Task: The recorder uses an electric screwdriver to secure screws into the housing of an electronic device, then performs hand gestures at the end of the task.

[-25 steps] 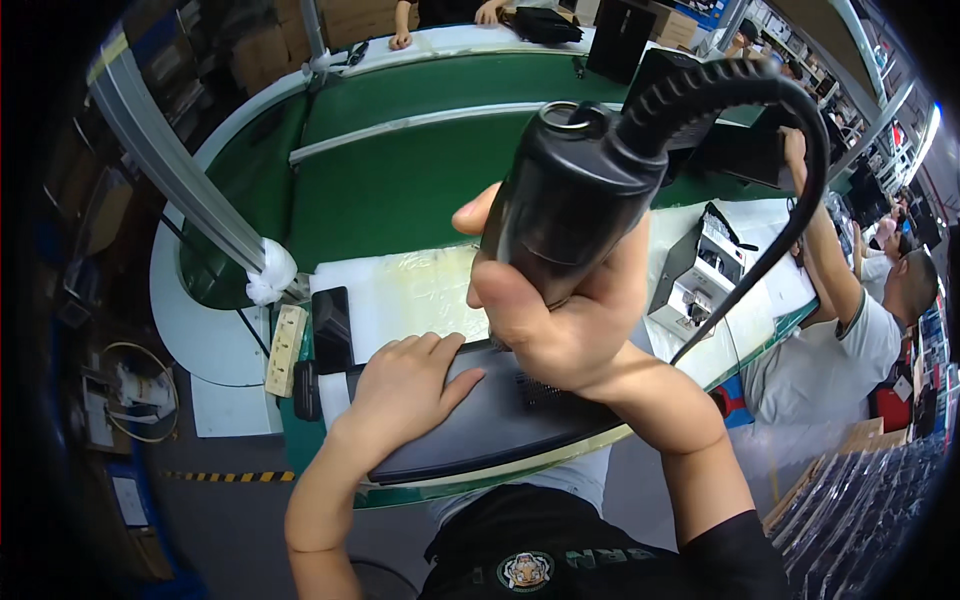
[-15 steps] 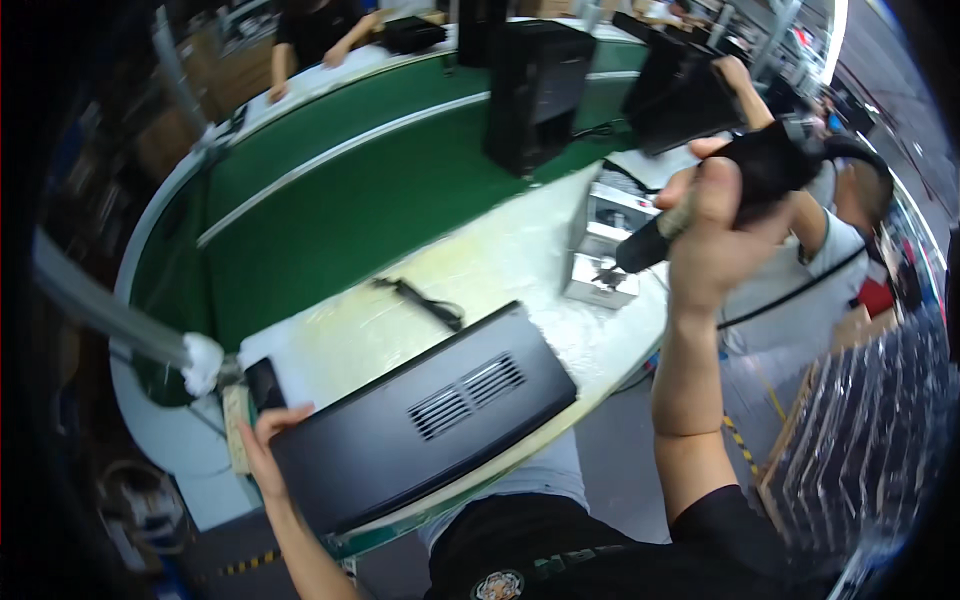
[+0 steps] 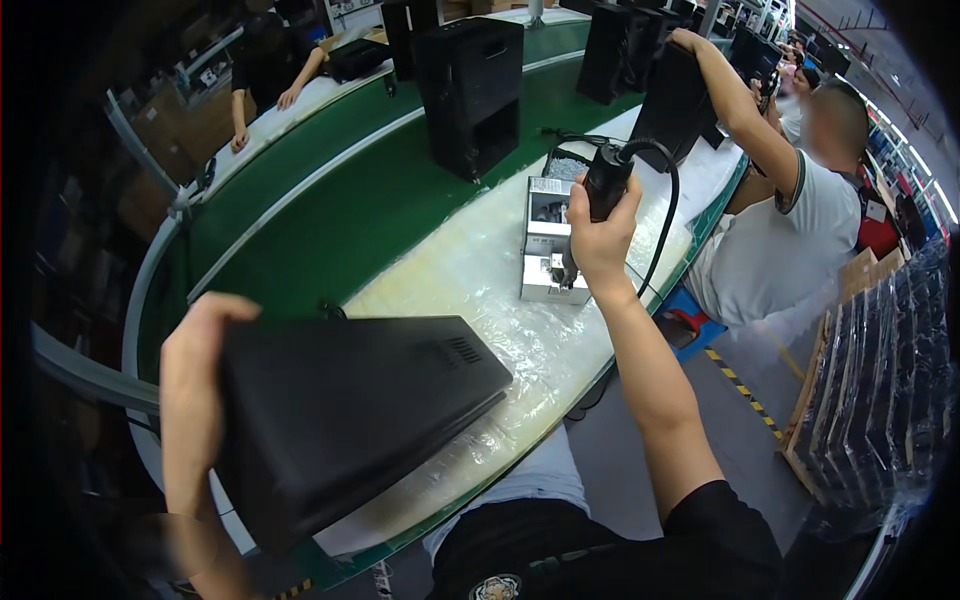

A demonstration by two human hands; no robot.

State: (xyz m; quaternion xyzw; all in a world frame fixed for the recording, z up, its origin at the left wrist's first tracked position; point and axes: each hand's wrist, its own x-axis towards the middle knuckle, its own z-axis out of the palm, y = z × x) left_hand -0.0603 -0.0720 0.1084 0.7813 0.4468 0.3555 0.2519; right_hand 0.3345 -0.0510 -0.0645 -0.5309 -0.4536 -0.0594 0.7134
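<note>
A long black cabinet [image 3: 360, 390] with a slotted vent stands tilted at the near left of the bench, its left end lifted. My left hand [image 3: 198, 345], a little blurred, is wrapped round that end, fingers curled over the top edge. In my right hand [image 3: 603, 240] is a black corded electric screwdriver [image 3: 608, 180], held upright with its lower end pointing down. That end is at the silver screw dispenser [image 3: 556, 292], an open-fronted box on the bench; whether it touches is too small to tell.
Plastic film covers the white bench [image 3: 455, 260]. Beyond it a green conveyor [image 3: 330, 220] carries a tall black cabinet [image 3: 470, 95]. On the right a co-worker in a grey shirt [image 3: 790, 240] handles another one. A wrapped stack [image 3: 880, 380] stands on the floor at right.
The cabinet, flatter before with its vented face up, has been turned and its left end raised by my left hand. My right hand has brought the screwdriver left to the dispenser.
</note>
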